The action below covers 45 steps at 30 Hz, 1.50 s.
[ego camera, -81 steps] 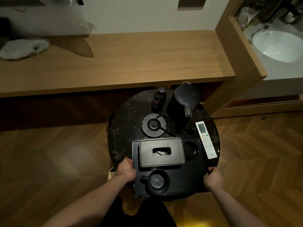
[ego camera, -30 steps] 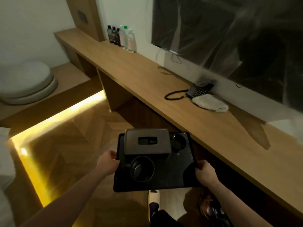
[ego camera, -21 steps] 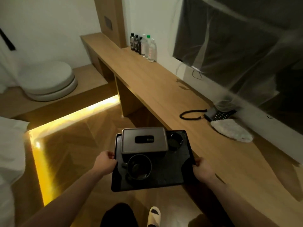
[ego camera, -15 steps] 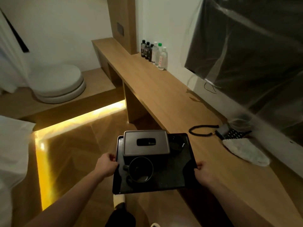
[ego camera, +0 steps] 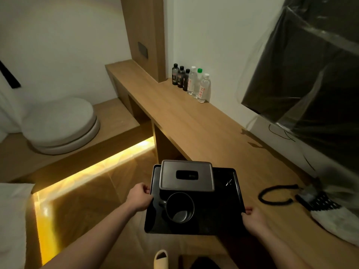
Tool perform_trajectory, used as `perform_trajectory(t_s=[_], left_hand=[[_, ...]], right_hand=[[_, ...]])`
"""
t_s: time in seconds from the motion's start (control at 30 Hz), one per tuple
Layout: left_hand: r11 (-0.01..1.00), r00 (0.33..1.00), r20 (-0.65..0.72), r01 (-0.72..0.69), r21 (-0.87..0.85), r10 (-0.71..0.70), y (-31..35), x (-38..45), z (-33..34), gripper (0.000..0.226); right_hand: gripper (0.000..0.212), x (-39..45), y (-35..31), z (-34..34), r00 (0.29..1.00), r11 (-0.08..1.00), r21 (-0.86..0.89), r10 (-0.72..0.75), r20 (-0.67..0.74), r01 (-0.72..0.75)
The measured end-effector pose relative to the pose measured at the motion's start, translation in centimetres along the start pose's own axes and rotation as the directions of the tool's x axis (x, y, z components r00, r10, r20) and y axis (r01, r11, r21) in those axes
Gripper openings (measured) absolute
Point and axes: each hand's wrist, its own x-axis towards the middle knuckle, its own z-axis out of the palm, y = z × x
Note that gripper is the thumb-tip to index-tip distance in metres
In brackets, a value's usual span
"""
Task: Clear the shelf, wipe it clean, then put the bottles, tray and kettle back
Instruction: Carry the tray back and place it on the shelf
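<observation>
Corded phone (ego camera: 308,197), white cloth (ego camera: 338,220) beside it — plastic-wrapped screen (ego camera: 310,74)

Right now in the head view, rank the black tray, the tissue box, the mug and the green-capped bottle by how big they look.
1. black tray
2. tissue box
3. mug
4. green-capped bottle

The bottle stands far down the shelf, so its small look is partly distance; true size against the mug is unsure.

- A hotel room, by the look of it.
- Long wooden counter (ego camera: 194,123) with complimentary bottles (ego camera: 191,82) and a corded phone (ego camera: 303,197).
- Wall-mounted TV (ego camera: 310,74), wrapped in plastic.
- White bedding (ego camera: 11,220) at the left edge.
</observation>
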Motion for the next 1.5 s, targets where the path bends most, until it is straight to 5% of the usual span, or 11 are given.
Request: perform_trajectory(t_s=[0.4, 0.83, 1.1, 1.5], left_hand=[[0.994, 0.995, 0.090, -0.043, 0.097, 0.034, 7.5, 16.6, -4.9, 0.018], [0.989, 0.991, 0.136, -0.026, 0.146, 0.006, 16.8, 34.0, -6.8, 0.017], [0.984, 0.991, 0.129, -0.047, 0.170, 0.025, 20.7, 43.2, -10.0, 0.016], [0.982, 0.954, 0.298, -0.072, 0.175, 0.017, 25.9, 61.6, -18.6, 0.029]], right_hand=[[0.035, 9.1, -10.5, 2.7, 0.984, 0.980, 0.097, 0.177, -0.038, -0.172], [0.017, 22.7, -22.5, 1.2, 0.957, 0.949, 0.126, 0.280, 0.080, -0.288], [0.022, 29.1, -29.4, 2.8, 0.941, 0.921, 0.192, 0.330, 0.073, -0.338], [0.013, 36.0, -42.8, 10.9, 0.928, 0.915, 0.187, 0.370, -0.040, -0.356]])
